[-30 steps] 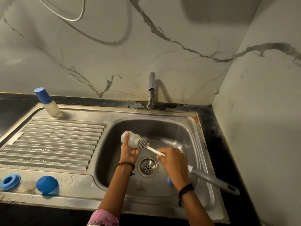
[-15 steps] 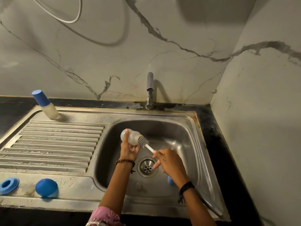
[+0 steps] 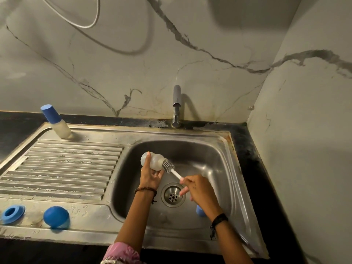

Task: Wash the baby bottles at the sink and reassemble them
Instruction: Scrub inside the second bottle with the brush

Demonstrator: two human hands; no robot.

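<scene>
Left hand (image 3: 150, 176) gripping bottle (image 3: 152, 162), right hand (image 3: 200, 189) gripping brush (image 3: 172, 169) — bristles at mouth

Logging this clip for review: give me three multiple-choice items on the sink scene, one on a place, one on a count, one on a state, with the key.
1. Where does the capped bottle stand?
A. far left corner of the drainboard
B. in the basin
C. right of the tap

2. How many loose blue parts lie on the sink's front left rim?
A. one
B. two
C. four

3. What is the tap doing?
A. running hard
B. dripping on the bottle
C. no water visible

Key: 1 A, it stands beside the ridges; 2 B, a blue ring and a blue dome cap; 3 C, no stream shows under the spout.
</scene>
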